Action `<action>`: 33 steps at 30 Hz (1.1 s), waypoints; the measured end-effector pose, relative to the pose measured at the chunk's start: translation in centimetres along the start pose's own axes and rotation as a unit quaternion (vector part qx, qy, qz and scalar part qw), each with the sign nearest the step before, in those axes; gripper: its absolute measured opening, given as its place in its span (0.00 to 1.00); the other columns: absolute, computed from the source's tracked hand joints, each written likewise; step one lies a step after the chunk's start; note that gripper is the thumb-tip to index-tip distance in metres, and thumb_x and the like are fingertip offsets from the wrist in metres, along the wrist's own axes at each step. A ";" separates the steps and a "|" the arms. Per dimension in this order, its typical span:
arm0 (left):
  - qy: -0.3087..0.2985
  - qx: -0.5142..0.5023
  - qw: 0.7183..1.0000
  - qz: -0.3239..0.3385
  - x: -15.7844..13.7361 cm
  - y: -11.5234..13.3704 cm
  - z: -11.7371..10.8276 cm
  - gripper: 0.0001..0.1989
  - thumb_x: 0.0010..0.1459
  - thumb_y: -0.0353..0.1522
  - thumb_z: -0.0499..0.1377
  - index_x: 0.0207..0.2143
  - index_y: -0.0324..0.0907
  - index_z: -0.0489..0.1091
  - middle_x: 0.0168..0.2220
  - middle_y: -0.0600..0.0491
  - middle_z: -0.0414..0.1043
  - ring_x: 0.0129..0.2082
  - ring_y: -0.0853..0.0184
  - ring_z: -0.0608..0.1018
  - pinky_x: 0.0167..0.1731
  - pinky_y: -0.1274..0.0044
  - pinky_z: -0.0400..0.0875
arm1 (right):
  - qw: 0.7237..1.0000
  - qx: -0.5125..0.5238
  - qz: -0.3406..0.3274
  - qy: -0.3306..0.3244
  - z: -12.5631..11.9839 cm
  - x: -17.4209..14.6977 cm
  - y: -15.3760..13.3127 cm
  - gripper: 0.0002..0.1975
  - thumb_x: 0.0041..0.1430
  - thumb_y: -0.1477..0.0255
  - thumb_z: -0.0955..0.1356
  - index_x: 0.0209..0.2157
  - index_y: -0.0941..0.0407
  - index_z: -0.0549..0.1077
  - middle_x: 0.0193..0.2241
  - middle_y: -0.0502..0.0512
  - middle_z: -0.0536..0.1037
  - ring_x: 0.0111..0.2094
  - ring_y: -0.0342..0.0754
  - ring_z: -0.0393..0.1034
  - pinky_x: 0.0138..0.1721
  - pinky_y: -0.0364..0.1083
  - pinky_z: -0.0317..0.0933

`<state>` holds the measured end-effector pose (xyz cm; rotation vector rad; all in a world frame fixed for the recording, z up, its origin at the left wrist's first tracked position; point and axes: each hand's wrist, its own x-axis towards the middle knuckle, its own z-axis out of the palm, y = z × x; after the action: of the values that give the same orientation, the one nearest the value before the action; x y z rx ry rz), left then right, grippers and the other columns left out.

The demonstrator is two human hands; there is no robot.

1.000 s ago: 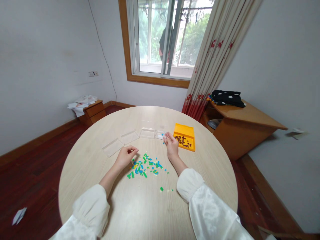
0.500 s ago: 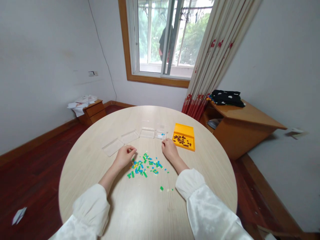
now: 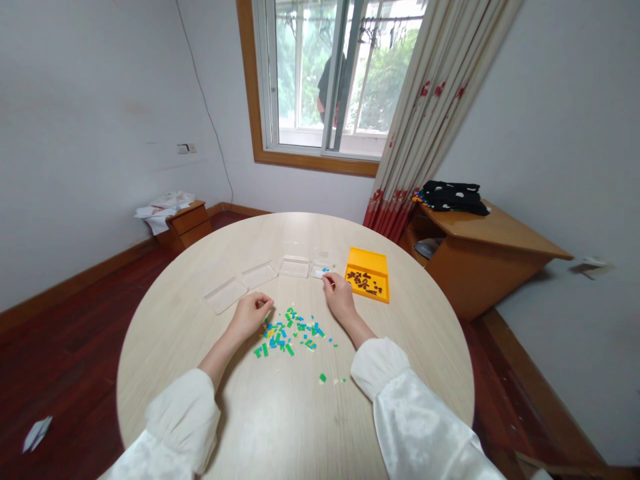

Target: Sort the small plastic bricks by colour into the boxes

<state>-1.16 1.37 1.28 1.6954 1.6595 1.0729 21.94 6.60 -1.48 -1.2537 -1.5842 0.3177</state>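
Observation:
A loose pile of small flat green, blue and yellow plastic pieces (image 3: 284, 333) lies mid-table. At its left edge rests my left hand (image 3: 249, 313), fingers curled with thumb and forefinger together; anything between them is too small to make out. My right hand (image 3: 341, 299) is closed in a pinch at the near edge of the rightmost small clear tray (image 3: 316, 272), which holds a few blue pieces (image 3: 326, 270). What those fingertips grip, if anything, cannot be seen. Just right of this hand stands an open yellow box (image 3: 369, 259) with dark brown pieces (image 3: 363, 280) in it.
Three more clear trays curve leftward: one in the middle (image 3: 294, 267), another (image 3: 259, 273) beside it, and the leftmost (image 3: 225, 295). A few stray pieces (image 3: 323, 378) lie nearer me on the round table (image 3: 280, 420). A wooden desk (image 3: 495, 233) stands beyond the table's right side.
My right hand has shifted slightly forward, its fingertips now at the near edge of the rightmost clear tray. The left hand has hardly moved.

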 end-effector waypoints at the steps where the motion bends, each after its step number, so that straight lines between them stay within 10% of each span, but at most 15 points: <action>1: -0.004 0.002 1.000 -0.001 0.0 0.0 0.0 0.11 0.43 0.37 0.56 0.20 0.38 0.72 0.18 0.53 0.68 0.18 0.70 0.65 0.22 0.77 0.57 | 0.999 0.034 0.020 0.021 0.1 0.1 0.2 0.10 0.55 0.70 0.62 0.34 0.56 0.74 0.32 0.57 0.77 0.33 0.49 0.69 0.40 0.48 0.63; 12: -0.022 0.016 1.000 0.001 0.0 0.2 -0.3 0.11 0.44 0.36 0.56 0.21 0.38 0.72 0.18 0.53 0.69 0.18 0.70 0.65 0.22 0.78 0.58 | 0.984 0.149 0.096 0.032 0.9 0.2 1.4 0.19 0.53 0.74 0.62 0.47 0.57 0.72 0.38 0.58 0.78 0.36 0.47 0.72 0.41 0.50 0.67; 33: -0.254 0.025 0.967 0.011 -0.7 0.2 -2.2 0.06 0.38 0.33 0.59 0.20 0.39 0.73 0.19 0.54 0.70 0.19 0.70 0.67 0.21 0.79 0.59 | 0.983 0.160 0.087 0.030 1.0 0.2 2.0 0.18 0.53 0.73 0.62 0.45 0.57 0.73 0.33 0.55 0.77 0.30 0.45 0.69 0.41 0.50 0.66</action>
<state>-2.87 0.31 2.49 1.8297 1.3446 0.5383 22.22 7.99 -3.28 -1.1388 -1.3120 0.6152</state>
